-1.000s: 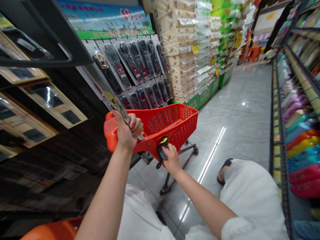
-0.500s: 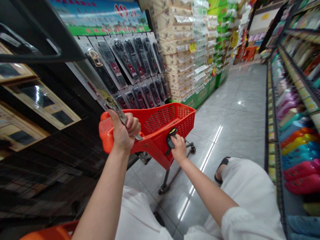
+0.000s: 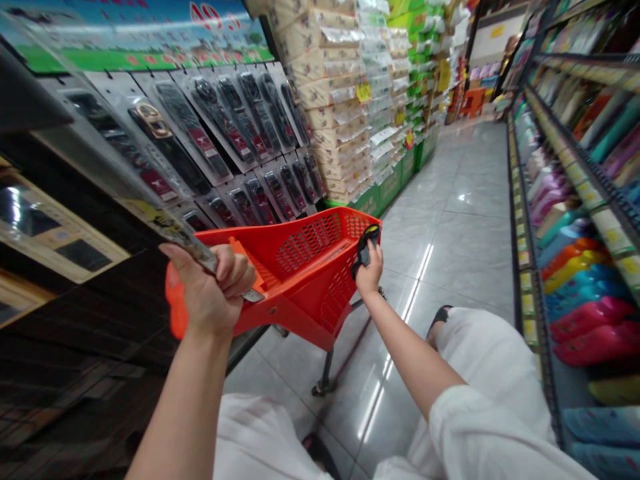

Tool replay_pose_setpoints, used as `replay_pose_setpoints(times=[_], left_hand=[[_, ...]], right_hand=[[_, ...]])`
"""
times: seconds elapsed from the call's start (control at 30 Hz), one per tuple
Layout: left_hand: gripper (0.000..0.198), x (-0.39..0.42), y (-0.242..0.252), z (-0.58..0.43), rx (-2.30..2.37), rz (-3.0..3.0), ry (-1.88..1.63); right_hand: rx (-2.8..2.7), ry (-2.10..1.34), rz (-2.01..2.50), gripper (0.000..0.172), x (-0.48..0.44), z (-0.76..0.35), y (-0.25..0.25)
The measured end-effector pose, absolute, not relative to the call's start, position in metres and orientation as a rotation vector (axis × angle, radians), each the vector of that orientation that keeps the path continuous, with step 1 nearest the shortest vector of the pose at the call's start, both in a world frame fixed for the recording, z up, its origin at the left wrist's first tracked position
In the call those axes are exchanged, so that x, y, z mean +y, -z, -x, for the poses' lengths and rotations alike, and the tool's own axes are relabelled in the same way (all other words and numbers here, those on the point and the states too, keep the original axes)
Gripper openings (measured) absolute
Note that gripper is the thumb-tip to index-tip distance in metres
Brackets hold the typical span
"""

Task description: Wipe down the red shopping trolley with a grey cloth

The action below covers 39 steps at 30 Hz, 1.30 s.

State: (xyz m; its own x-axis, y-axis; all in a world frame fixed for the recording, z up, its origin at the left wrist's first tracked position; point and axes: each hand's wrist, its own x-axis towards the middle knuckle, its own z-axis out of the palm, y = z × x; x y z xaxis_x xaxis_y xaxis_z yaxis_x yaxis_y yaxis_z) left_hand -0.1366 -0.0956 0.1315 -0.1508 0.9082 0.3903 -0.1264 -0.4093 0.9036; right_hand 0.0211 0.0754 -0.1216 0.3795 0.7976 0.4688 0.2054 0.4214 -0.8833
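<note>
My left hand (image 3: 213, 290) is closed round a long, flat clear plastic package (image 3: 159, 219). It slants from the upper left down to a short end below my fist, and its contents are unclear. In my closed right hand (image 3: 370, 272) is a small black object with a yellow part (image 3: 364, 248); its kind cannot be made out. That hand is beside the front right side of a red shopping cart (image 3: 300, 283), while the left is over its rear end. Packaged belts (image 3: 170, 143) hang on a display behind the left hand.
Stacked cartons (image 3: 340, 113) stand past the belts. Along the right runs a shelf (image 3: 590, 193) with colourful bottles (image 3: 575, 293). A grey tiled floor (image 3: 445, 227) leads to an orange stool (image 3: 471, 101). Framed boxes (image 3: 75, 233) are at left.
My left hand has shifted left and slightly down with the clear package. The right hand has risen toward the cart's front corner with the black object. The view has turned right.
</note>
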Motion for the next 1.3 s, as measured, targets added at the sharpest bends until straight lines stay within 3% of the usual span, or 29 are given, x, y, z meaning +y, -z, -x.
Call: replay_pose_setpoints(times=[0.17,0.3,0.4,0.57,0.67,0.93,1.0,1.17,1.3], left_hand=[[0.070,-0.097,-0.132,0.133,0.974,-1.318,-1.676],[0.071,-0.094,-0.132,0.129,0.993,-1.333,-1.674],[0.071,-0.092,-0.132,0.128,1.004,-1.347,-1.672],[0.073,-0.089,-0.133,0.128,1.004,-1.383,-1.638],[0.072,-0.088,-0.133,0.127,1.020,-1.314,-1.676],[0.071,-0.086,-0.132,0.124,1.002,-1.371,-1.672],[0.070,-0.086,-0.131,0.122,1.007,-1.353,-1.698],[0.069,-0.080,-0.130,0.114,1.023,-1.310,-1.735],[0.069,-0.072,-0.129,0.107,1.021,-1.244,-1.786]], right_hand=[[-1.226,-0.507,1.244,0.071,0.069,-0.006,0.159],[-1.141,-0.672,1.333,0.048,0.055,-0.004,0.200],[-1.128,-0.697,1.321,0.040,0.069,-0.011,0.196],[-1.154,-0.574,1.165,0.069,0.094,-0.015,0.143],[-1.245,-0.518,1.081,0.077,0.076,-0.007,0.143],[-1.217,-0.777,1.316,0.040,0.019,0.013,0.227],[-1.184,-0.769,1.294,0.045,0.029,0.015,0.213],[-1.192,-0.691,1.110,0.076,0.037,0.021,0.152],[-1.289,-0.749,1.066,0.079,-0.002,0.030,0.172]])
